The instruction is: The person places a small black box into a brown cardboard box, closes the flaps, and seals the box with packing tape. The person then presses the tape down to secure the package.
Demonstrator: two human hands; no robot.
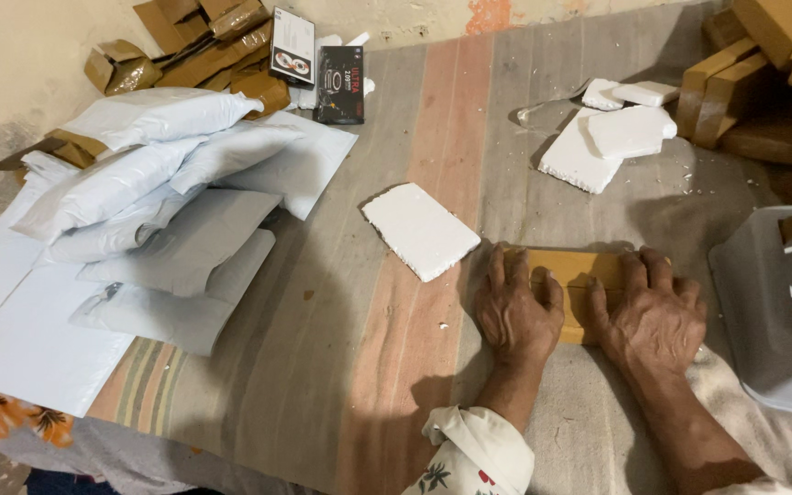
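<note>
I see both hands palm-down on a flat brown cardboard box (577,280) lying on the striped cloth (368,302). My left hand (517,307) and right hand (654,312) press it with fingers spread, gripping nothing. A white foam slab (421,229) lies just beside.

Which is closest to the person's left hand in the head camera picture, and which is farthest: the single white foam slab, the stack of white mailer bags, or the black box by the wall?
From the left hand:
1. White foam slab, just up-left.
2. White mailer bags, far left.
3. Black box, top, near wall.
</note>
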